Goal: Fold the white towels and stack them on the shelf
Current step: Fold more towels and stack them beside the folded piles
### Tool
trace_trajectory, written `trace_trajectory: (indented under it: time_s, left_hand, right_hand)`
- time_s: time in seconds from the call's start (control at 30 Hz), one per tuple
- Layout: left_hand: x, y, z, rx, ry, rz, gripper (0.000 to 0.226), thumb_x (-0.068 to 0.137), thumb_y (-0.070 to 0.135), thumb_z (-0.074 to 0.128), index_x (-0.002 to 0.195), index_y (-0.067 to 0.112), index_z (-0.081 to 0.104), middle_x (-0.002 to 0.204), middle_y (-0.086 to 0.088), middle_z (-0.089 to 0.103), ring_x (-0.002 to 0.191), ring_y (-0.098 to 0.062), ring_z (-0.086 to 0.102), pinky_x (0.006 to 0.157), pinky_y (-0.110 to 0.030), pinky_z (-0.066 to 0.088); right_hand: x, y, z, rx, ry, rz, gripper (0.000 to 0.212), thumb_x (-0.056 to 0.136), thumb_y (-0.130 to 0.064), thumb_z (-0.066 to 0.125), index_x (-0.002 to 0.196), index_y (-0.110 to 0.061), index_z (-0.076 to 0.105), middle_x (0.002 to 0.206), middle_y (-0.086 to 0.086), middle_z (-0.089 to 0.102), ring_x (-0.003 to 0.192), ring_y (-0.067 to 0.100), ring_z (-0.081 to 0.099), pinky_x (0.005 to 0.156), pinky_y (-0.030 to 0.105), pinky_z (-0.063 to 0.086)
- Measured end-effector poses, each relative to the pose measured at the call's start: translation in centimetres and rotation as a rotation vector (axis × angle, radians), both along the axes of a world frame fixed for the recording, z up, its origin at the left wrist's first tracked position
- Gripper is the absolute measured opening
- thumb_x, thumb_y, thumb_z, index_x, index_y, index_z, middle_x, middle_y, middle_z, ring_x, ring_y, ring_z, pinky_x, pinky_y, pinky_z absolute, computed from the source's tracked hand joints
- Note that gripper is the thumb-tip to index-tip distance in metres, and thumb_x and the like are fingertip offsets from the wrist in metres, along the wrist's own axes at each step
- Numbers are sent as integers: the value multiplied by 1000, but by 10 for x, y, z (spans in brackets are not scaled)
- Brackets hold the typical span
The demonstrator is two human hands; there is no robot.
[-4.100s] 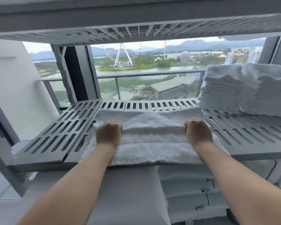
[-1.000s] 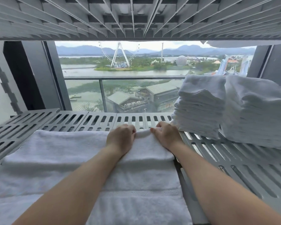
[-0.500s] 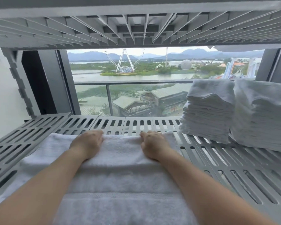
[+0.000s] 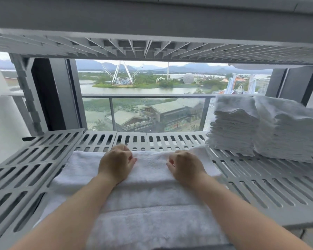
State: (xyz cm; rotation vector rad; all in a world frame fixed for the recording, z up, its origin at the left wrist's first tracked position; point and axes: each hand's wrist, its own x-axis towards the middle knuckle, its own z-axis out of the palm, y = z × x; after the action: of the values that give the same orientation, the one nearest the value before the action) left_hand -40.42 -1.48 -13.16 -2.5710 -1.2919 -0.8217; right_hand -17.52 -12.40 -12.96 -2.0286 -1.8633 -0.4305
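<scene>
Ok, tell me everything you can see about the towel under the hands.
The towel is white terry with a flat woven band across the near part. It lies folded in layers on the grey slatted shelf, its near end running out of frame. The left hand and right hand grip its far fold with curled fingers. A corner pokes out on the right.

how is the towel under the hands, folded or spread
Folded: the towel shows stacked layers, a thick doubled edge under the left hand and right hand.
</scene>
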Motion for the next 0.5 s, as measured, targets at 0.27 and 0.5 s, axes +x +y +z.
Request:
trace_trajectory:
  time_s: [0.27, 0.5]
  left_hand:
    - [-17, -57, -6, -270, 82, -90, 37, 101, 41, 46, 128, 22, 63, 137, 0, 57, 124, -22, 54, 106, -39, 42]
    - [-50, -125, -9, -296, 82, -96, 51, 100, 47, 49, 145, 24, 44, 149, 3, 51, 135, -18, 49, 113, -43, 41]
  right_hand:
    - [-28, -40, -2, -149, 117, -56, 32, 99, -43, 46, 112, -21, 66, 115, 5, 65, 110, 25, 59, 91, 34, 46]
    - [-50, -101, -11, 75, 42, 53, 20, 90, -38, 64, 82, -20, 66, 85, -2, 64, 84, 20, 62, 79, 35, 53]
